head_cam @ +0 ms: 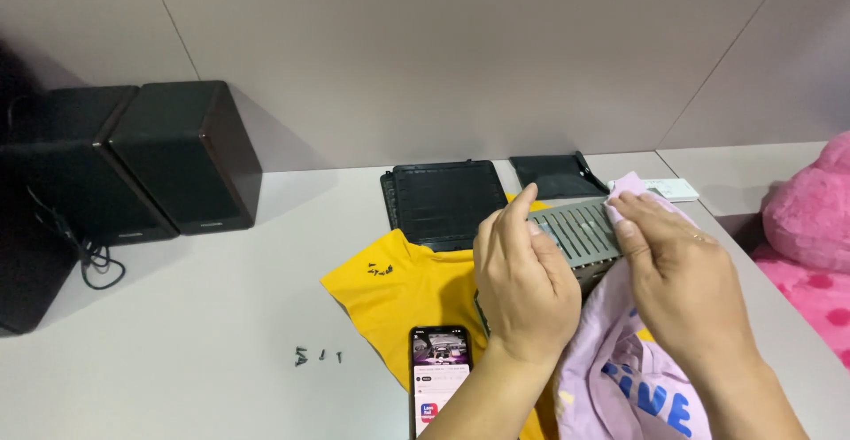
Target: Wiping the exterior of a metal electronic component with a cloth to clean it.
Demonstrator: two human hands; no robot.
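Observation:
My left hand [522, 285] grips a grey slotted metal panel [580, 232], holding it tilted above the table. My right hand [682, 281] presses a bunched lilac cloth with blue print [624, 378] against the panel's right end. Both hands hover over a yellow shirt [398, 294] spread on the white table [221, 316]. A phone with a lit screen [440, 376] lies on the yellow shirt near my left wrist.
A black ribbed panel [443, 201] and a smaller black piece [553, 174] lie at the back by the wall. Two black speakers [168, 157] stand at the left with a cable. Small black screws [317, 356] sit on the table. A white flat object [671, 189] and a pink plush [810, 219] are at the right.

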